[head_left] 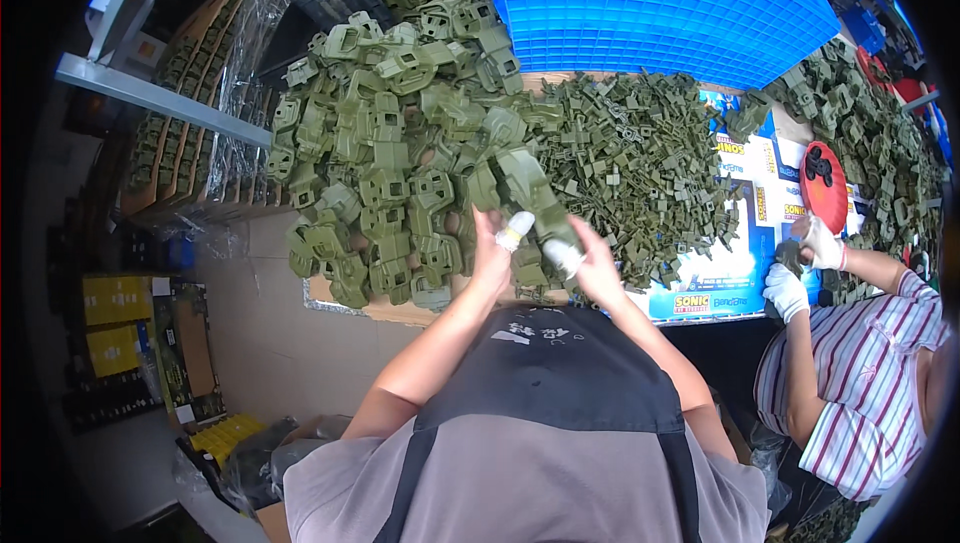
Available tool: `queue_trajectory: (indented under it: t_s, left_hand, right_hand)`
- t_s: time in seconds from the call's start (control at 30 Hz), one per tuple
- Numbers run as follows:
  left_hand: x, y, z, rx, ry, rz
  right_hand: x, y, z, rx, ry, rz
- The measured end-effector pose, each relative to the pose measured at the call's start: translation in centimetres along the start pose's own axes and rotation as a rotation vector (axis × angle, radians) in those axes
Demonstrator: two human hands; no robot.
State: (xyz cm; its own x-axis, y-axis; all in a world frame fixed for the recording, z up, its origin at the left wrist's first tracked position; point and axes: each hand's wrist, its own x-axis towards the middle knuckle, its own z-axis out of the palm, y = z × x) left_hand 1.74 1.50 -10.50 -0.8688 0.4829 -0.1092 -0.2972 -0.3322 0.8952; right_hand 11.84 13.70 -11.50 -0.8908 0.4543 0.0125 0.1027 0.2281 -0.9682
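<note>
While both hands grip one olive-green plastic part (528, 205), its long axis runs up-left to down-right, just in front of the apron (560, 373). Left hand (492, 253) closed on lower-left side, right hand (592, 265) closed on lower end; pile of similar parts (390, 143) lies beyond, on table (400, 311).

both forearms raised; left hand (492, 248) and right hand (592, 265) close together, fingers curled.

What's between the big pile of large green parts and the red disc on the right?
A heap of small green clips covers the table between the large green parts and red disc, head view.
</note>
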Motion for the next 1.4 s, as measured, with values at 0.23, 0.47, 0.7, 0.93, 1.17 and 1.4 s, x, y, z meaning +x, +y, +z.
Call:
queue_trajectory:
  t_s: [0.23,0.47,0.7,0.93,1.17,1.4]
  left_hand:
    - [-0.3,0.3,-0.4,0.078,0.102,-0.096]
    - [-0.9,2.3,-0.1,-0.033,0.032,0.006]
    - [-2.0,2.5,-0.6,0.161,-0.013,-0.083]
    - [-3.0,4.4,0.2,0.061,-0.007,-0.126]
    - [-2.5,3.1,0.1,0.107,0.040,-0.024]
    - [-2.8,2.1,-2.4,0.053,0.036,-0.163]
  right_hand:
    - [-1.1,-3.9,-0.6,-0.263,-0.217,0.062]
    - [-1.9,-7.1,-0.2,-0.434,-0.192,-0.043]
    - [-2.0,-8.6,-1.6,-0.393,-0.259,0.075]
    - [-3.4,-9.0,-1.1,-0.499,-0.233,-0.060]
    - [-3.4,-7.7,-0.8,-0.216,-0.267,0.017]
    - [-3.4,-9.3,-1.2,-0.369,-0.325,0.011]
